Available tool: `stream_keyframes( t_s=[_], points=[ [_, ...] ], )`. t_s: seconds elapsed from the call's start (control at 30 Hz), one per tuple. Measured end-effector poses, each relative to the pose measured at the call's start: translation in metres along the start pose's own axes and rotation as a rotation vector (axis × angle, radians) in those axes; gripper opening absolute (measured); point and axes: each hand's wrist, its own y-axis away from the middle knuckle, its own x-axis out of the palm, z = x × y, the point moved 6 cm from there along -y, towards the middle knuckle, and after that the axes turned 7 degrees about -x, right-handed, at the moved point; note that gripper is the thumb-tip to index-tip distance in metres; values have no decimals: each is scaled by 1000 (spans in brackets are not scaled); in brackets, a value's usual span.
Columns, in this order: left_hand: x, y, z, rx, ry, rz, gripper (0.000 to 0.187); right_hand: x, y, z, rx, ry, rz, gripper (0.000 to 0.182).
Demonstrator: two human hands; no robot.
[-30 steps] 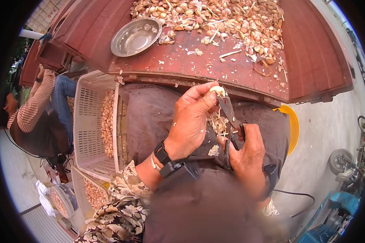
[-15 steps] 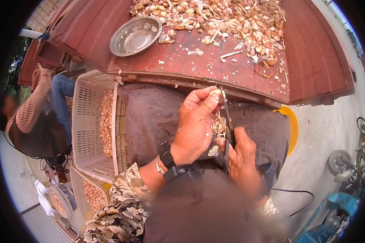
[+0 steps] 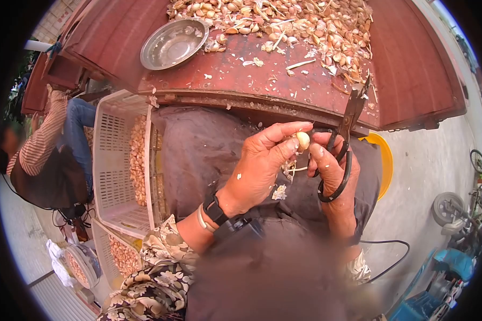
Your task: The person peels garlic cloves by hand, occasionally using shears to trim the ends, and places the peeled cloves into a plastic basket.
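Observation:
Between the thumb and index finger of my left hand is a pale garlic clove, over my dark-covered lap. My right hand holds black-handled scissors, their blades pointing up and away over the red table's edge; its thumb and fingertips are beside the clove. Papery skin and a thin stem hang under the clove. A bit of skin lies on the dark cloth. Many garlic cloves are heaped on the red table.
A metal bowl sits at the table's left. White crates with cloves stand left of my lap, near a seated person. A yellow container is at the right, with a wheel farther off.
The scissors have left the clove and swung to the right, now higher in my right hand. My right fingertips have come up to the clove, which is still in my left hand.

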Motion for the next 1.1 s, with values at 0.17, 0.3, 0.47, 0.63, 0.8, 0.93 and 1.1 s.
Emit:
stream_keyframes(
  t_s=[0.17,0.3,0.47,0.63,0.8,0.93,1.1],
  points=[
    [11,12,-2,1,-52,-14,28,8,9,17,-154,121,102,20],
    [11,12,12,-50,157,55,19,4,15,3,-90,-51,27,20],
    [14,8,24,-151,307,110,17,-3,19,0,-202,21,-66,21],
    [16,7,18,-120,284,162,17,-4,16,3,-75,-41,-93,19],
    [5,7,20,-84,58,70,17,-2,13,3,-31,66,-11,16],
    [7,9,15,-26,158,103,20,-10,9,-3,18,-91,18,17],
    [4,7,19,-74,242,89,22,-30,9,3,-13,-203,-24,17]
  ],
)
